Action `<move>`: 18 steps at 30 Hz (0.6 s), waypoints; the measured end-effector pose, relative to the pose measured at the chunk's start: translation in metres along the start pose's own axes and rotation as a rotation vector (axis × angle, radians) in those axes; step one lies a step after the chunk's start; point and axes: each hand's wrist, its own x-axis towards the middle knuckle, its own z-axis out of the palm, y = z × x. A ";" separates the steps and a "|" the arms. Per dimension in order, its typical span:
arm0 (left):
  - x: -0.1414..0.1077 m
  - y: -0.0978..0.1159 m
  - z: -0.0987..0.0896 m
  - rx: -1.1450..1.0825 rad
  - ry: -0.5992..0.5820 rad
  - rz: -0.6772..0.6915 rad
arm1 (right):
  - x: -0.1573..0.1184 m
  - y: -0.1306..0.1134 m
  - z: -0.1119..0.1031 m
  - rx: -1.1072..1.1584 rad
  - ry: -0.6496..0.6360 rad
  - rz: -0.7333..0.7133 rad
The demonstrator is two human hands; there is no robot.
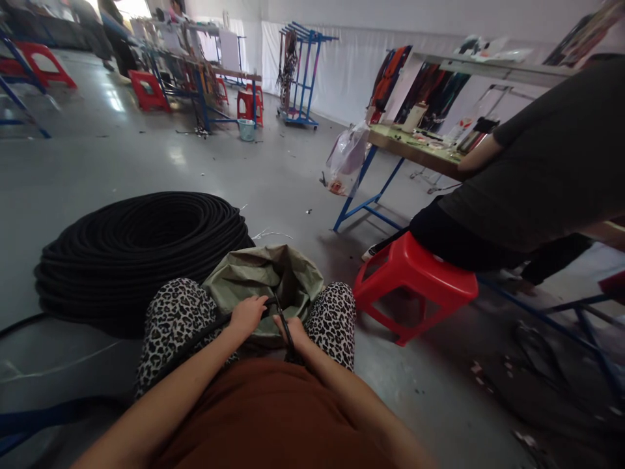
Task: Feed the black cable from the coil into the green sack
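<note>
Closed around a black cord (202,334), the left hand (247,315) sits over an open green sack (234,277) between the person's knees. The right hand (291,327) grips a dark cutting tool (284,324) (scissors, by the look of it) right beside the cord's end.

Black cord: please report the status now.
Left hand grips black cord. Right hand holds dark tool against it. Open sack beneath both hands.

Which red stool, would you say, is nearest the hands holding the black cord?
It's the red stool just right of the patterned trousers, with a person in dark clothes seated on it.
</note>
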 end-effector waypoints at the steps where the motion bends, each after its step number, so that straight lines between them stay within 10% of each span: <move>1: 0.000 0.000 0.000 -0.004 -0.004 -0.003 | 0.001 0.000 0.000 -0.027 0.006 0.004; 18: 0.005 -0.004 0.010 0.021 -0.030 -0.002 | 0.000 -0.002 -0.001 -0.119 0.008 0.066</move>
